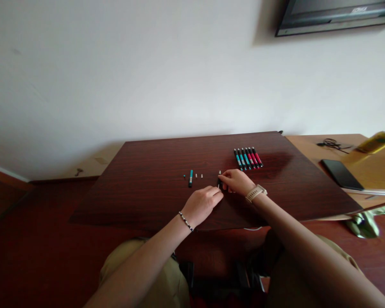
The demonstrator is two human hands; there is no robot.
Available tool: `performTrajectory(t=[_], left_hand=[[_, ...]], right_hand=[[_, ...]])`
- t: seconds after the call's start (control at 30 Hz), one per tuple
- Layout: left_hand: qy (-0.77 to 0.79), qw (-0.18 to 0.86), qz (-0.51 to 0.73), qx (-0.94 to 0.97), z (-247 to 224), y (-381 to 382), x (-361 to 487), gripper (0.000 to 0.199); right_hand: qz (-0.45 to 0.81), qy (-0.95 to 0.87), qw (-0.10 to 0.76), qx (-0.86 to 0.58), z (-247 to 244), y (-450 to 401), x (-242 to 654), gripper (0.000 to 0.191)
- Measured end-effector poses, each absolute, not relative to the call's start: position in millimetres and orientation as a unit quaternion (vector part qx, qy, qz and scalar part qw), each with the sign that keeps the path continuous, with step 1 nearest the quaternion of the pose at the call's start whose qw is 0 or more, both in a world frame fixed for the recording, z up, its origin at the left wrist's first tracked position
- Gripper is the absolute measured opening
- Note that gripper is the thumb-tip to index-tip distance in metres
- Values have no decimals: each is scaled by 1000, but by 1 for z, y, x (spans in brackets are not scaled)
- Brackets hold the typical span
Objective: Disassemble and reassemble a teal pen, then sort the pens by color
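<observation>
evidently, the right hand [235, 181] pinches a small black pen piece [219, 182] over the dark wood table [154, 171], near its front edge. the left hand [203, 203] is beside the lower end of that piece, its fingers bunched together; whether they are clamped on it i cannot tell. a tiny white tip [220, 172] shows just past the right fingertips. to the left of the hands lie a blue and black pen barrel [190, 178], two small white cone-like pieces, the nearer one [202, 176] just beside the other, and a little dark piece [184, 176]. behind the right hand, blue and pink pens [247, 158] lie side by side in a neat row.
</observation>
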State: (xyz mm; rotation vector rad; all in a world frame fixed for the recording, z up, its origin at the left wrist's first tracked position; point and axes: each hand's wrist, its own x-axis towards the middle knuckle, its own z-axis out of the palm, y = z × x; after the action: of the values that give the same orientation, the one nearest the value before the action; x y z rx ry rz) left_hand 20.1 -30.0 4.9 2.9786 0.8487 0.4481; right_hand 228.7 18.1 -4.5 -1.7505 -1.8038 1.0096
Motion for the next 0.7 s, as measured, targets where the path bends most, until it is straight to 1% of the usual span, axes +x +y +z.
performTrajectory(t=[0.13,0.37,0.57,0.7], left_hand=[[266,0,140,954,4,-26,27,17],[264,-19,151,952,0,-15,41,17],[266,-10,160,951,1,-7,50,12],[264,-11,166,950,1,-5,49,12]], right_hand=[[329,-658,203,-646,-1,17,229,35],[310,-663,190,-654,4,16,232,32],[239,-677,173,-674,11,14,233,32],[250,-675,173,-672,14,9,232,32]])
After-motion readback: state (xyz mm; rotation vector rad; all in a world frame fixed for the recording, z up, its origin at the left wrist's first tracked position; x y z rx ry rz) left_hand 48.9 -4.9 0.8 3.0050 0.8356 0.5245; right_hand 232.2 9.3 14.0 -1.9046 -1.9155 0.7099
